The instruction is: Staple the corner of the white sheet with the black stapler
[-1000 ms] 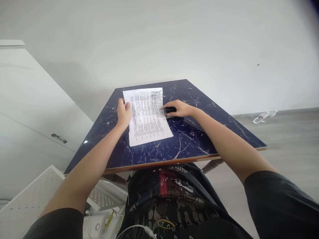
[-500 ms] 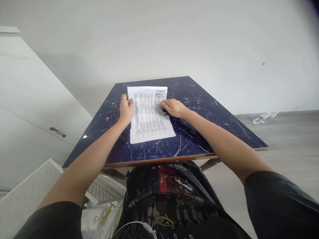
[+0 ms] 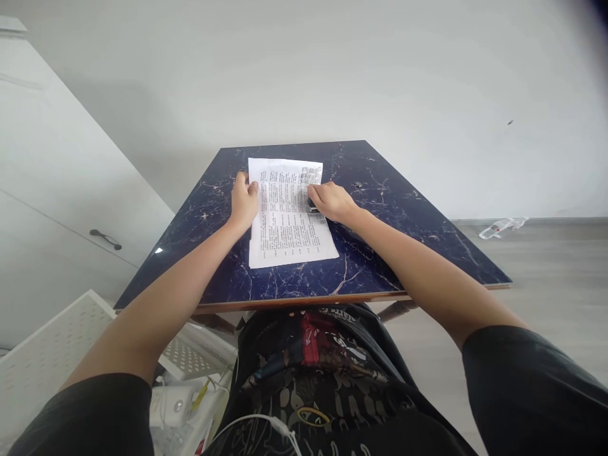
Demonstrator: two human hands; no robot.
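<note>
Printed sheets of paper point(image 3: 289, 228) lie on the dark blue marbled table, their far part lifted a little. My left hand point(image 3: 244, 199) pinches the left edge of the sheets, thumb on top and fingers underneath. At the right edge, my right hand point(image 3: 332, 201) is closed around a small black stapler point(image 3: 313, 206). Its near end reaches over the print. The palm and fingers hide most of the stapler, so I cannot tell whether its jaws are pressed together.
The table point(image 3: 228, 278) stands against a pale wall. A tiny dark object point(image 3: 357, 185) lies on it beyond my right hand. To the left are a white cabinet point(image 3: 57, 190) and a perforated white drawer unit point(image 3: 61, 354). Clear plastic packaging point(image 3: 503, 227) lies on the floor at right.
The view has shifted slightly. The far part of the sheets has tilted a little, and the stapler in my right hand sits slightly further over the paper's right side. Both hands keep their grip.
</note>
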